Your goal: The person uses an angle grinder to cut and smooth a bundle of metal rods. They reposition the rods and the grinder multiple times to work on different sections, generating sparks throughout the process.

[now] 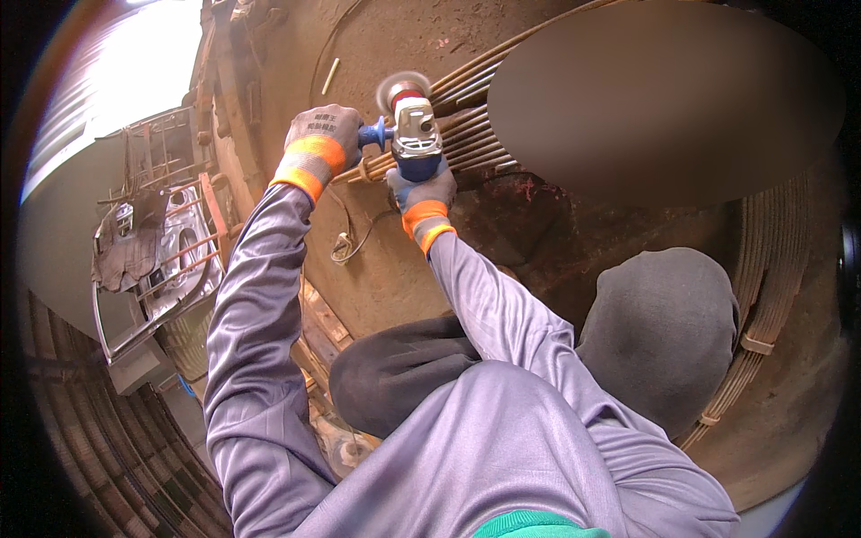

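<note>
Both my gloved hands are closed on an angle grinder (416,134) with a blue-and-silver body. My left hand (321,143), in a grey glove with an orange cuff, wraps the blue side handle (377,134). Around the rear of the body, my right hand (425,190) has its grip, its fingers partly hidden. At the far end a round disc or brush (403,88) looks smeared, as if spinning. It stands beside the ends of a bundle of thin metal rods (475,143); I cannot tell whether it touches them.
Another bundle of long rods (776,260) curves along the right. At left stands a silver door-like panel (184,242) with rusty bars and a dark cloth (130,247). A cable (345,242) lies on the brown floor, and a white stick (331,76) farther off. A dark blurred oval hides the upper right.
</note>
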Action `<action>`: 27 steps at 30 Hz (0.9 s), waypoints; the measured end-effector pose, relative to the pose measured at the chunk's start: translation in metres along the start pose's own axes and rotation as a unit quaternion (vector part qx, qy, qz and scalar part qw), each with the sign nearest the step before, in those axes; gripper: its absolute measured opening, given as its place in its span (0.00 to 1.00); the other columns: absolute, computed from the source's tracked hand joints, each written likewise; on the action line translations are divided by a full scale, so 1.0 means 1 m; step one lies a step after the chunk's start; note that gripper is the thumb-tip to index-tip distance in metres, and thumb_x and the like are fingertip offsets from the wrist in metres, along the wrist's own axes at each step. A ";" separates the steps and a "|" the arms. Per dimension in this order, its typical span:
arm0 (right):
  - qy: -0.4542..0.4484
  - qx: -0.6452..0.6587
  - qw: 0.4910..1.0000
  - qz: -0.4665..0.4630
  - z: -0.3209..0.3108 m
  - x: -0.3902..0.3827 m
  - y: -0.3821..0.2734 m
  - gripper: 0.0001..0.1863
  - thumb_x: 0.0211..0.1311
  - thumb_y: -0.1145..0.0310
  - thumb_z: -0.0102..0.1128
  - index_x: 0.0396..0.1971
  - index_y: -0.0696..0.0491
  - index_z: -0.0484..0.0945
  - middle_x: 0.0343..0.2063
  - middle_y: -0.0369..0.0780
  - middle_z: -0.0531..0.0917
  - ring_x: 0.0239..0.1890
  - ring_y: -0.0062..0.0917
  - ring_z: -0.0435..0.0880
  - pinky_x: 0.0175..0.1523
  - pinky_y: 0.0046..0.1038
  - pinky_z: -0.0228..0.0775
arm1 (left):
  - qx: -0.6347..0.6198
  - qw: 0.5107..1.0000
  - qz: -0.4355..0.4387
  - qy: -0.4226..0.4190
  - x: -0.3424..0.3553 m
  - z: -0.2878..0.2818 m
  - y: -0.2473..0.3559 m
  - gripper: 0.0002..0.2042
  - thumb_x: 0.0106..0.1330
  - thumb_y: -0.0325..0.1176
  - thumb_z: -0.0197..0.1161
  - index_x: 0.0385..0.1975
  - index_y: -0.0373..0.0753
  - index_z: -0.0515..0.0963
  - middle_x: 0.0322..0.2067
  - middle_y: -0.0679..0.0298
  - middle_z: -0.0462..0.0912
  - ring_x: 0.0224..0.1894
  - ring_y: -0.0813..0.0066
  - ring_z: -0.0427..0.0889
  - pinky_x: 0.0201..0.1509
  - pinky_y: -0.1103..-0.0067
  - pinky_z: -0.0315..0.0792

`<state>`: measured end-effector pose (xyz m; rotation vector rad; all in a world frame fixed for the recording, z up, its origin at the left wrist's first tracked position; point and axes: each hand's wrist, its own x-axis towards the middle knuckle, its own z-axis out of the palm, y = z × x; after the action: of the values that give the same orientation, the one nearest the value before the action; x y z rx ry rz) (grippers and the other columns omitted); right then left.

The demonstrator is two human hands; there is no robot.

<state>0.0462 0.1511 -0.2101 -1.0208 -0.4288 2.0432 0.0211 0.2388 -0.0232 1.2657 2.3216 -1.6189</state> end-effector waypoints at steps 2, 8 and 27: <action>0.003 0.043 0.999 -0.021 0.001 0.003 0.008 0.19 0.42 0.72 0.72 0.39 0.54 0.82 0.31 0.33 0.85 0.32 0.16 0.80 0.42 0.25 0.76 | -0.002 1.000 0.003 0.002 0.001 -0.002 0.002 0.11 0.64 0.36 0.65 0.44 0.50 0.89 0.45 0.57 0.90 0.49 0.55 0.89 0.55 0.62 0.82; 0.014 0.028 0.999 -0.026 0.004 0.003 0.009 0.18 0.41 0.70 0.72 0.38 0.53 0.83 0.28 0.32 0.85 0.30 0.16 0.80 0.41 0.24 0.76 | -0.003 1.000 0.006 0.011 -0.003 -0.002 -0.001 0.11 0.64 0.36 0.65 0.44 0.49 0.89 0.45 0.57 0.89 0.49 0.55 0.88 0.55 0.62 0.81; 0.023 -0.019 0.999 -0.015 -0.003 -0.004 0.007 0.23 0.38 0.67 0.75 0.40 0.52 0.84 0.30 0.37 0.88 0.32 0.19 0.85 0.45 0.28 0.79 | 0.002 1.000 0.010 0.021 -0.016 -0.016 -0.003 0.12 0.62 0.38 0.69 0.44 0.48 0.89 0.45 0.57 0.90 0.49 0.56 0.89 0.55 0.63 0.82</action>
<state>0.0469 0.1435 -0.2136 -1.0763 -0.4580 1.9869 0.0355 0.2416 -0.0063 1.3323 2.3228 -1.6071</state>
